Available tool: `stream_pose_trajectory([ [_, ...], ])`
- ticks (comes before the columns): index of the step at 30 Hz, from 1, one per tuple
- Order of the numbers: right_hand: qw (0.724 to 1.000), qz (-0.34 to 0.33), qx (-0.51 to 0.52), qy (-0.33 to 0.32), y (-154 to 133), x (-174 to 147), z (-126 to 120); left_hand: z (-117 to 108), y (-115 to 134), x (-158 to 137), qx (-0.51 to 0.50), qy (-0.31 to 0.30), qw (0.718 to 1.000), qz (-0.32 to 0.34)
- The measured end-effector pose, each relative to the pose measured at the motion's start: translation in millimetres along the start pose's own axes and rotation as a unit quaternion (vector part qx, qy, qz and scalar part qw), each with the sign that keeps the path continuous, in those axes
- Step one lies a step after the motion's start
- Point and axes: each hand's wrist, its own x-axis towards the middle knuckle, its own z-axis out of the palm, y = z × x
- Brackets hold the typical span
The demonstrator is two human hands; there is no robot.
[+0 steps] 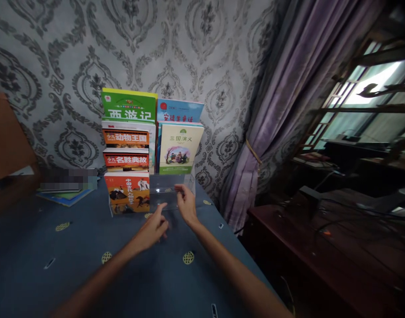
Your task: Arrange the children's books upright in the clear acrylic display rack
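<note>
A clear tiered book rack (165,191) stands against the wall with books in its steps. At its lower right tier, which shows bare plastic, my right hand (186,204) touches or nearly touches the rack, fingers bent toward the left. My left hand (153,227) hovers in front of the rack, index finger stretched out, holding nothing. Left of it sits an orange-red book (129,194) in the bottom tier. Above my right hand leans a cream book (180,148). Behind are a green book (129,104) and a blue book (180,109).
More books and papers (66,194) lie flat on the blue patterned tablecloth (149,278) at the left. A purple curtain (255,132) hangs on the right. Beyond the table edge stands a dark red cabinet (308,247) with cables on it.
</note>
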Motion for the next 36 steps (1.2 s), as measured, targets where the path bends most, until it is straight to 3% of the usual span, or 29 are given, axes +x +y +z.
stream_pose_trajectory([
  [3,0.999,-0.016,0.005,-0.034,-13,1,12,-13,-16,-11,-0.016,0.013,1.000,-0.013],
  [6,0.999,-0.031,0.011,-0.041,-26,13,20,-25,-10,-8,-0.046,0.043,0.998,0.000],
  [9,0.999,-0.041,0.017,-0.018,-32,35,17,-33,16,7,-0.082,0.073,0.993,0.034],
  [14,0.992,-0.013,0.041,0.123,-23,93,-14,-36,69,42,-0.128,0.111,0.985,0.038],
  [19,0.984,0.011,0.052,0.169,-5,141,-40,-31,94,69,-0.128,0.158,0.978,0.044],
  [27,0.988,0.005,0.092,0.123,8,160,-36,-26,98,91,-0.088,0.191,0.977,0.021],
  [36,0.989,0.022,0.087,0.116,23,164,-31,-31,96,108,-0.079,0.202,0.976,0.011],
])
